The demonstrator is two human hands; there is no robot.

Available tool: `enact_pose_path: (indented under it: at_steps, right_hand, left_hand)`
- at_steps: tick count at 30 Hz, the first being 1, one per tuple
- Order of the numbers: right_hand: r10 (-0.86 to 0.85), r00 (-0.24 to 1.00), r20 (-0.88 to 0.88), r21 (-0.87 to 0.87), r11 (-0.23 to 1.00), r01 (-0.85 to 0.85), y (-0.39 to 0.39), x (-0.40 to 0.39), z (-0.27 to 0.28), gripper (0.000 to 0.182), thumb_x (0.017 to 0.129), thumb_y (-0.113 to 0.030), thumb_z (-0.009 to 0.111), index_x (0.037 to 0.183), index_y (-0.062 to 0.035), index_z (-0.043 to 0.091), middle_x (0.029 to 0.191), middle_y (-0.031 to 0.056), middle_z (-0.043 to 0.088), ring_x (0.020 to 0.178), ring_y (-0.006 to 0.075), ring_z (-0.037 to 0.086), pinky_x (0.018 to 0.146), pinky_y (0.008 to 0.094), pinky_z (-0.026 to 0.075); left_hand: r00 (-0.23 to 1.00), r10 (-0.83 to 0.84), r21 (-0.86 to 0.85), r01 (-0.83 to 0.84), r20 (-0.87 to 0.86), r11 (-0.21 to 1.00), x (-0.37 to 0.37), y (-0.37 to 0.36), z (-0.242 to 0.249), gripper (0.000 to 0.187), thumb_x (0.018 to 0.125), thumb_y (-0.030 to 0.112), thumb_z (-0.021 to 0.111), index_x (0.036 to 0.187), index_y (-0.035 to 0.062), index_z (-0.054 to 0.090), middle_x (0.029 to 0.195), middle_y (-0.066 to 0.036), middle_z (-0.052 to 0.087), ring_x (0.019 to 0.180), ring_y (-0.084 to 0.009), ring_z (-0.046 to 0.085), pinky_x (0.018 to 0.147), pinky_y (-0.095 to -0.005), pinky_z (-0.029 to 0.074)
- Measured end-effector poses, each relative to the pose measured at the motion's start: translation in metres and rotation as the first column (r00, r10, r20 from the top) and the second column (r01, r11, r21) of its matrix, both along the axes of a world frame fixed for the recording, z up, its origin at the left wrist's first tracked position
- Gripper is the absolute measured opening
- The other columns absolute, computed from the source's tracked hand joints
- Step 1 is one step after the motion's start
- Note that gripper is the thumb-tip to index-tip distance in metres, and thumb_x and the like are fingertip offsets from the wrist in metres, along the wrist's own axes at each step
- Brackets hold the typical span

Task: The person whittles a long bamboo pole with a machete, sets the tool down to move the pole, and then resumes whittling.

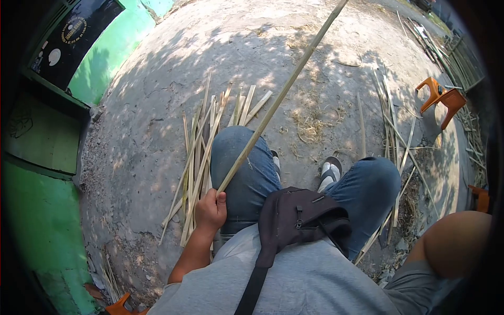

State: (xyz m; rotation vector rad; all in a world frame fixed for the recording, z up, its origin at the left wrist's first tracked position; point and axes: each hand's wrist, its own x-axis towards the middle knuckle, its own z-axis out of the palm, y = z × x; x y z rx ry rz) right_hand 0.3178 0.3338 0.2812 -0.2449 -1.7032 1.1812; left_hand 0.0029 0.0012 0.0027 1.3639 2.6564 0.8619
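A long bamboo strip (283, 94) slants up from my left hand (211, 211) beside my left knee and runs out past the top edge of the view. The fingers of that hand are wrapped round its lower end, with the thumb on top. Just left of the knee, a pile of split bamboo strips (197, 163) lies on the ground. Only the bent right arm (455, 244) shows at the lower right; my right hand is out of sight. A dark sling bag (299, 215) rests on my lap between the jeans-covered legs.
More bamboo strips (391, 121) lie to the right of my right knee. Beyond them stands an orange plastic stool (441, 98). Shavings (312, 126) are scattered on the ground ahead. A green wall (39, 226) runs along the left; stacked poles (441, 52) lie far right.
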Motion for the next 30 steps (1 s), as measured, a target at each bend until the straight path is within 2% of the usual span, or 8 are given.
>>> enact_pose_path:
  at_steps: [30]
  right_hand:
    - [-0.03, 0.999, -0.031, -0.066, 0.997, 0.028, -0.01, 0.002, -0.009, 0.028, 0.101, -0.029, 0.063, 0.105, -0.0035, 0.05, 0.077, 0.0005, 0.044, 0.06, 0.0108, 0.049, 0.055, 0.0268, 0.042]
  left_hand:
    - [0.999, 0.032, -0.011, -0.032, 0.033, 0.999, 0.003, -0.004, 0.001, 0.055, 0.107, 0.052, 0.047, 0.08, 0.0055, 0.054, 0.066, -0.023, 0.059, 0.064, -0.049, 0.061, 0.055, -0.0548, 0.045]
